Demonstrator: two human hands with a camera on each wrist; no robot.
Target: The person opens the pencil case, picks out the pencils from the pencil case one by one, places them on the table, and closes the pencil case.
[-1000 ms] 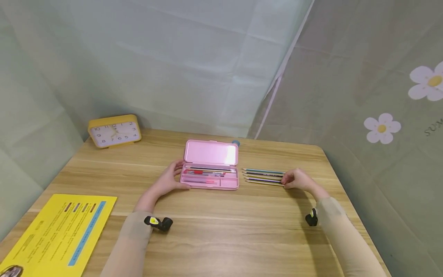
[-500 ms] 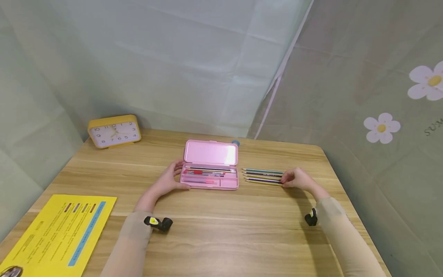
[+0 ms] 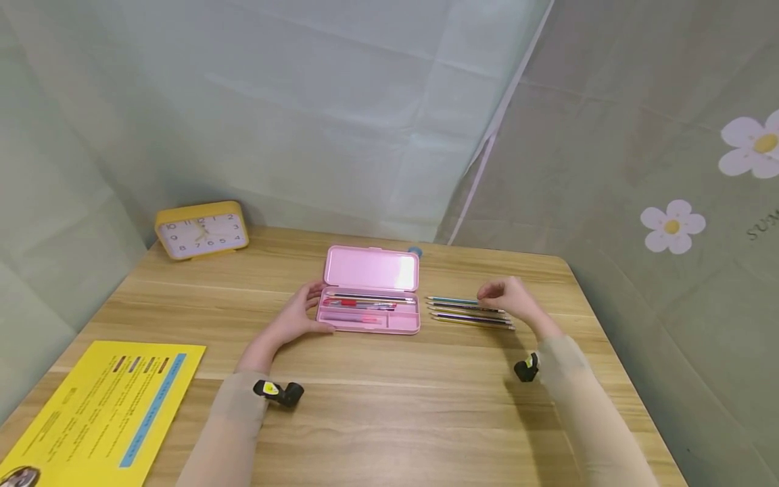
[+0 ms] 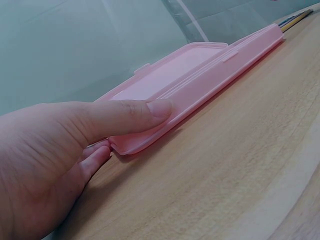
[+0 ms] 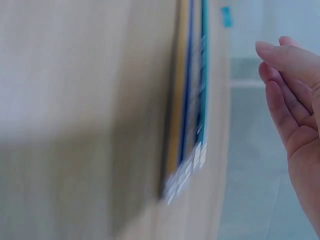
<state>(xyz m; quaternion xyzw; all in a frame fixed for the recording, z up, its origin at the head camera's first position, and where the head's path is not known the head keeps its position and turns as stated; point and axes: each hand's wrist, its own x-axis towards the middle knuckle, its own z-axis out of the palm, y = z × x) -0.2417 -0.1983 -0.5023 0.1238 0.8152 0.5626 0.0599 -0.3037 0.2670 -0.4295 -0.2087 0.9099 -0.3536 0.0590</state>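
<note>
A pink pencil case (image 3: 403, 323) lies with its lid raised on the wooden table, holding pencils, a red-marked pen (image 3: 349, 303) and a pinkish pen (image 3: 353, 317). My left hand (image 3: 292, 318) grips its left end; the left wrist view has the thumb (image 4: 132, 116) along the front wall and the fingers at the end. Right of the case, several pencils (image 3: 465, 315) lie side by side, tips toward it. Over their far side hovers my right hand (image 3: 511, 297), fingers loosely bent. The right wrist view, blurred, shows nothing between those fingers, apart from the pencils (image 5: 187, 110).
A yellow alarm clock (image 3: 202, 230) stands at the back left. At the front left lies a yellow printed booklet (image 3: 103, 406). Behind the case sits a small blue round thing (image 3: 415, 251). Hanging curtains (image 3: 341, 122) border the table behind and at the sides.
My right hand has left the pencils' near right ends and moved up and to the left, uncovering those ends. The left hand and the case have stayed put.
</note>
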